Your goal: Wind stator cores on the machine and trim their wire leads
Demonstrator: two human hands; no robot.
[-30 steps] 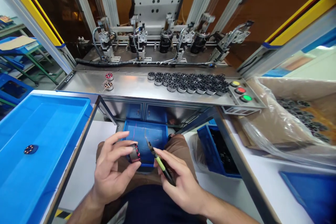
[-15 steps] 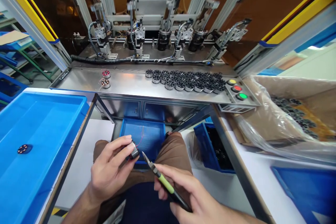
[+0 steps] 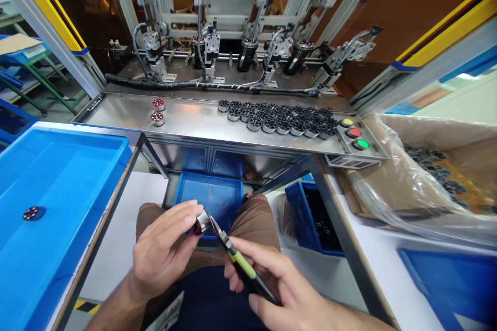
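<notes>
Between the fingertips and thumb of my left hand (image 3: pixel 165 248) is a small round motor stator (image 3: pixel 201 221), a metal ring with reddish windings, tilted on its side. My right hand (image 3: pixel 272 279) is wrapped round a pair of cutting pliers (image 3: pixel 241 262) with green and black handles. The pliers' pointed tip is at the stator's right side; whether it touches cannot be made out. Below the hands, on the floor, lies a blue tray (image 3: pixel 209 186) with thin red wire bits in it.
Two wound stators (image 3: pixel 157 118) and several unwound black cores (image 3: pixel 272 118) stand on the metal ledge (image 3: pixel 190 114) before the machine. A blue bin (image 3: pixel 70 176) on the left holds one stator (image 3: pixel 33 213). A plastic-lined carton (image 3: pixel 388 165) is at right, beside the control buttons (image 3: pixel 353 133).
The stator has turned in my left hand, and its long red wire no longer sticks up. The pliers' tip has come up closer to it. Red wire shows in the tray below.
</notes>
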